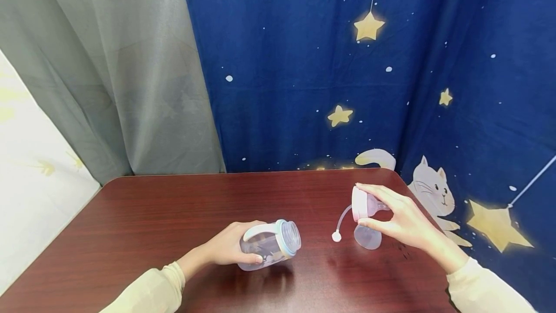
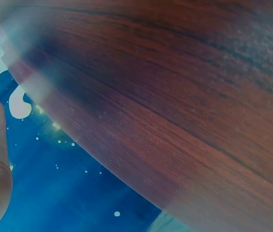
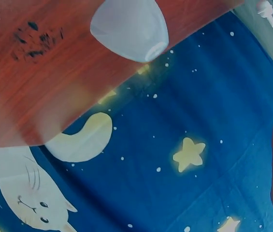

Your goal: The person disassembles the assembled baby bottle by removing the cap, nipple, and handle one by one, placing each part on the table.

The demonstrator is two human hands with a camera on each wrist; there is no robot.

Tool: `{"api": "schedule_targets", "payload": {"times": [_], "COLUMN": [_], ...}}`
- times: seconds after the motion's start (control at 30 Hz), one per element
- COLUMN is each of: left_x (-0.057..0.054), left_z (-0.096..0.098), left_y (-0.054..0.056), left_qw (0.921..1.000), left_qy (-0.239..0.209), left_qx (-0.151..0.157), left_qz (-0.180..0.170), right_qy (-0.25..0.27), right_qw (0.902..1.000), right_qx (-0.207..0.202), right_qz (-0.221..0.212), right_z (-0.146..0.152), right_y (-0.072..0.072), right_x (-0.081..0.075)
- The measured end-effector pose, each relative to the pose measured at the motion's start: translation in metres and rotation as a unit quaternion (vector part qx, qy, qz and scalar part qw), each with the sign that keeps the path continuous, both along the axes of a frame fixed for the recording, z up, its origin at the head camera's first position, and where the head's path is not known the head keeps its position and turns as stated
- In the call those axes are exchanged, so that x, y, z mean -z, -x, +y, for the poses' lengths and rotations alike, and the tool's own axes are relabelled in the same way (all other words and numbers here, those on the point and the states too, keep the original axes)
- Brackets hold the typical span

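In the head view my left hand [image 1: 234, 245] grips a clear baby bottle [image 1: 271, 260], its uncapped neck tipped toward the right. A white handle [image 1: 260, 229] arches over the bottle's side, from a pale blue ring. My right hand [image 1: 401, 216] pinches a pink bottle collar [image 1: 358, 204] between thumb and fingers. The collar lies sideways, its teat [image 1: 376, 204] facing right toward the palm. From its left hangs a thin straw with a white weighted end [image 1: 336, 236]. Just below that hand, a translucent domed cap [image 1: 369, 238] stands on the table.
Both hands are over a glossy reddish-brown table [image 1: 173, 206]. Dark specks [image 3: 37, 41] mark its surface near the cap. Behind it hang a grey curtain [image 1: 152, 86] and a blue curtain [image 1: 282, 86] with stars and a white cat.
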State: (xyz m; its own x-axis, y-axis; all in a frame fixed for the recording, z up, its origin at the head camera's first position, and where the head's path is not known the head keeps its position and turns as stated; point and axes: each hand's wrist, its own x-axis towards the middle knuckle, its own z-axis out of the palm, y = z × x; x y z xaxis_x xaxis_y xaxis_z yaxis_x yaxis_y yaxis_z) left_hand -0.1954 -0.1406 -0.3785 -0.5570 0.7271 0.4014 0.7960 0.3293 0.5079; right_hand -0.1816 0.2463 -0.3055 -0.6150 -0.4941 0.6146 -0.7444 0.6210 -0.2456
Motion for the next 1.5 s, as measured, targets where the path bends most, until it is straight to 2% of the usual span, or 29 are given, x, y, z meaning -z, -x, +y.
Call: {"api": "schedule_targets", "payload": {"times": [0.33, 0.73, 0.87, 1.0, 1.2, 1.5], "left_x": [0.001, 0.001, 0.0, 0.0, 0.001, 0.001], "left_z": [0.0, 0.0, 0.001, 0.002, 0.002, 0.002], "left_y": [0.001, 0.0, 0.0, 0.0, 0.0, 0.0], "left_qw": [1.0, 1.0, 0.9999, 0.9997, 0.9997, 0.9999], "left_qy": [-0.002, -0.003, -0.006, -0.011, -0.011, -0.007], "left_qx": [-0.002, 0.004, 0.013, 0.019, 0.019, 0.012], "left_qz": [0.003, 0.002, -0.004, -0.012, -0.014, -0.007], "right_qy": [-0.002, -0.034, -0.039, -0.03, -0.033, -0.059], "right_qw": [0.9997, 0.999, 0.9988, 0.9986, 0.9971, 0.9951], "right_qx": [0.008, 0.022, 0.027, 0.036, 0.053, 0.063], "right_qz": [-0.022, -0.017, -0.012, -0.025, -0.044, -0.048], "right_z": [-0.002, 0.001, 0.0, 0.001, 0.005, 0.013], "right_y": [-0.003, -0.009, -0.012, -0.016, -0.019, -0.025], "right_x": [0.017, 0.046, 0.052, 0.057, 0.067, 0.082]}}
